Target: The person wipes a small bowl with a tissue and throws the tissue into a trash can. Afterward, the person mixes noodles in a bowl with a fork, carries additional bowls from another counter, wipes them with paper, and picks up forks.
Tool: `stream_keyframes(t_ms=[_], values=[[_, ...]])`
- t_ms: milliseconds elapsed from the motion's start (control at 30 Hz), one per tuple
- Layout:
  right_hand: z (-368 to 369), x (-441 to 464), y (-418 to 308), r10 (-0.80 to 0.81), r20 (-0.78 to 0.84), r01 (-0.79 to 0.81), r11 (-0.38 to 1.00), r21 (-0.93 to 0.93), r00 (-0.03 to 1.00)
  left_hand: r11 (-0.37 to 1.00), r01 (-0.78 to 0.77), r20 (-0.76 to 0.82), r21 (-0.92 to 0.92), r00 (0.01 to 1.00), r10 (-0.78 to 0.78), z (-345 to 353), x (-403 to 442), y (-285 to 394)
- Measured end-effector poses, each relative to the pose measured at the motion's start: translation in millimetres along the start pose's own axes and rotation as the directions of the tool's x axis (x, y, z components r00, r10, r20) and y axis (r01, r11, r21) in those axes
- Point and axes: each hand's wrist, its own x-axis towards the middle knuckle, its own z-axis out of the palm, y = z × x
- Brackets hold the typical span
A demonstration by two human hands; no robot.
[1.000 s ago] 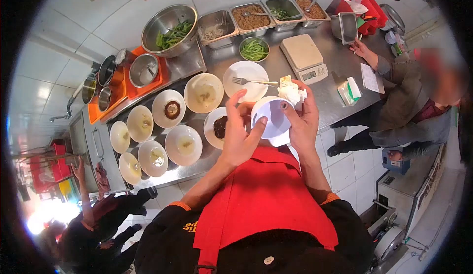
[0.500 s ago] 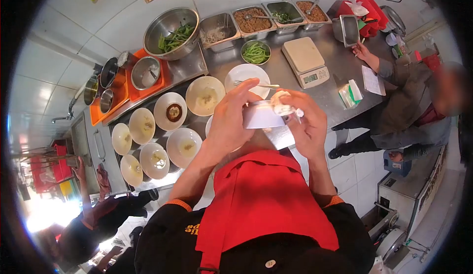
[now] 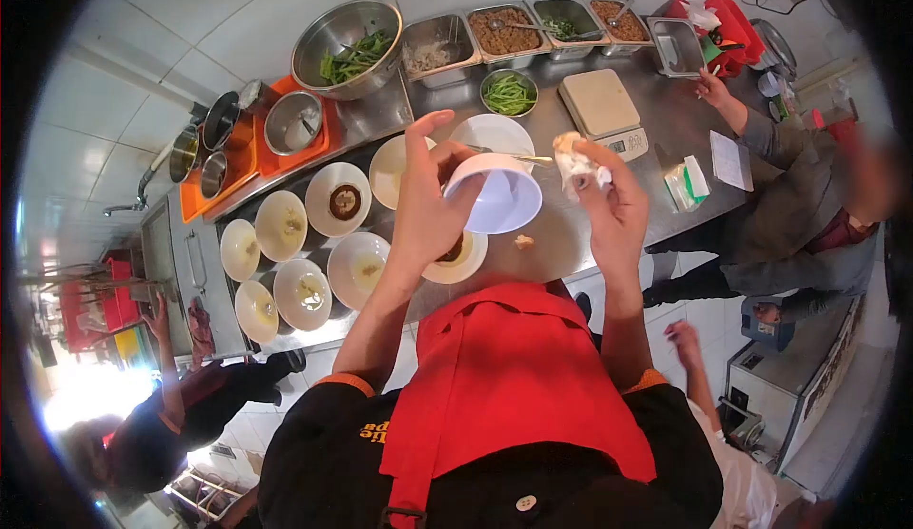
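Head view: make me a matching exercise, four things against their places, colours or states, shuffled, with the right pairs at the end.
Things
1. small white bowl
2. crumpled white wad
3. apron
4. large steel bowl

Places, colours, states
A. red
B. holding green vegetables
C. in the fingers of the right hand
D. held in the left hand

Right pairs: 1-D, 2-C, 3-A, 4-B
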Motion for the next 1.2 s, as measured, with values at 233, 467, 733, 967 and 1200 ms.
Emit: stream_keyframes(t_ms=[233, 467, 733, 967, 1200], values=[[9.3, 4.9, 12.7, 0.217, 0.060, -0.225, 0.938, 0.262, 0.974, 0.843, 0.352, 0.142, -0.406, 0.936, -0.323, 17.3, -2.7, -10.1], [4.6, 8.2, 18.6, 0.181, -0.021, -0.166, 0.938, 0.304, 0.983, 0.731, 0.402, 0.101, -0.552, 0.902, -0.419, 23.9, -5.2, -25.9], [15.8, -7.5, 24.8, 0.161, 0.019, -0.161, 0.961, 0.224, 0.987, 0.827, 0.260, -0.107, -0.498, 0.928, -0.356, 32.0, -6.7, -35.7], [15.9, -7.0, 32.8, 0.208, -0.078, -0.182, 0.950, 0.253, 0.975, 0.603, 0.213, -0.032, -0.769, 0.929, -0.370, 45.4, -11.3, -15.5], [18.1, -5.1, 22.3, 0.064, -0.093, -0.039, 0.967, 0.251, 0.994, 0.464, 0.249, 0.097, -0.850, 0.940, -0.326, 52.9, -24.1, -3.6]])
